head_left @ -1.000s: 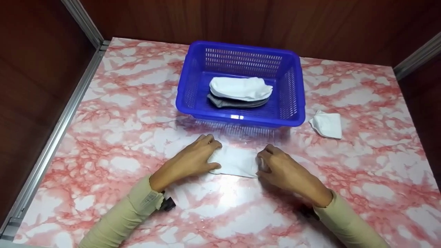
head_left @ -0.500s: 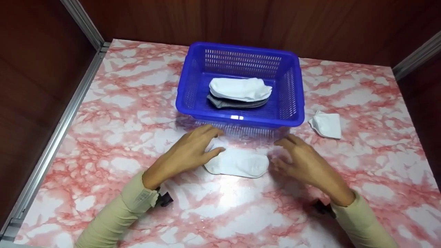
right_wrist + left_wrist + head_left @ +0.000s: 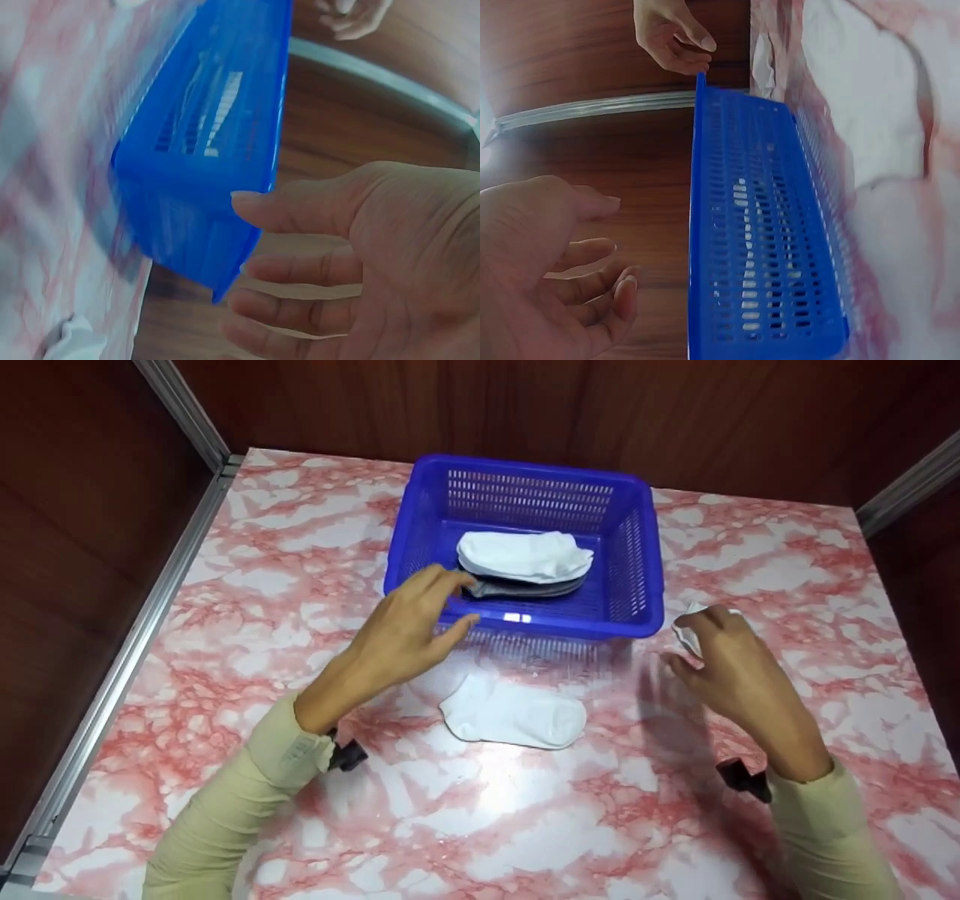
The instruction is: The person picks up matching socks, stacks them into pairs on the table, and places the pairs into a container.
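Observation:
A white ankle sock (image 3: pixel 517 714) lies flat on the table in front of the basket. My left hand (image 3: pixel 401 626) hovers over the front left corner of the blue basket (image 3: pixel 592 626), fingers relaxed and holding nothing. At the right, my right hand (image 3: pixel 739 667) hangs over a small folded white sock (image 3: pixel 688 637), covering most of it in the head view. In the right wrist view, the fingers (image 3: pixel 300 311) are loosely spread with nothing between them, and the folded sock (image 3: pixel 75 343) shows at the lower left. Inside the basket, a white sock (image 3: pixel 521 555) rests on grey ones (image 3: pixel 532 588).
Red-and-white marbled covering spreads over the table (image 3: pixel 225 660). Dark wood panels (image 3: pixel 322 405) stand behind and at both sides, with metal rails (image 3: pixel 127 645) along the side edges. A black wrist mount (image 3: pixel 744 780) sits below the right hand.
Both hands have left the white sock, which now lies smoothed out. My right hand has moved right to the folded sock; my left has moved up over the basket's rim.

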`<move>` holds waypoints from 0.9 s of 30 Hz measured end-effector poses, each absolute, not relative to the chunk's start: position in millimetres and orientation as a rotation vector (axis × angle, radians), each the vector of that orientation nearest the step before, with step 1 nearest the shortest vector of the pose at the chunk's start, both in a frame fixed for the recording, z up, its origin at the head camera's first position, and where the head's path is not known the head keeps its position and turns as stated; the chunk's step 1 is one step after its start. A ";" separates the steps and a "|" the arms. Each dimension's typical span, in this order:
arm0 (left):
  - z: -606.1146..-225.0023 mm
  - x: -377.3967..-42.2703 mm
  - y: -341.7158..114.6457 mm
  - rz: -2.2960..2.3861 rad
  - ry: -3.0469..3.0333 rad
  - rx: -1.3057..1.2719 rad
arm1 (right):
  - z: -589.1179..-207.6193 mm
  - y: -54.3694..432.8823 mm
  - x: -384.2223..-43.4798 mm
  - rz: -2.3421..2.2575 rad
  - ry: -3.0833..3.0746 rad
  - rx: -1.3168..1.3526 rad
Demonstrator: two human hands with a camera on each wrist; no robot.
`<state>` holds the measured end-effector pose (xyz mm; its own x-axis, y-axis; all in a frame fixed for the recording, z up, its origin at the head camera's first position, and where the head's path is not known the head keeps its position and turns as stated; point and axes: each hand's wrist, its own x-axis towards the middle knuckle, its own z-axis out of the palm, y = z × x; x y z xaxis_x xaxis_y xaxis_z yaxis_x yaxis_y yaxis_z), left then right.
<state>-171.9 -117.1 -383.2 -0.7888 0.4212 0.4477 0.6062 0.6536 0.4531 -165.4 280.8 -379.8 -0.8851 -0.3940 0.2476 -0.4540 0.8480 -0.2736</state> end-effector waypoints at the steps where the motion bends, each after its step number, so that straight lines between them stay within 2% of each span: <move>1: -381.8 -175.4 -118.2 -0.859 -2.569 -0.815 | -380.1 282.7 -168.2 0.487 -2.853 0.631; 16: -376.6 -232.9 -140.1 -0.920 -2.698 -0.529 | -411.3 325.4 -219.2 0.489 -3.164 0.264; 27: -392.0 -283.5 -152.7 -1.005 -2.766 -0.232 | -427.8 346.8 -240.5 0.502 -3.272 0.206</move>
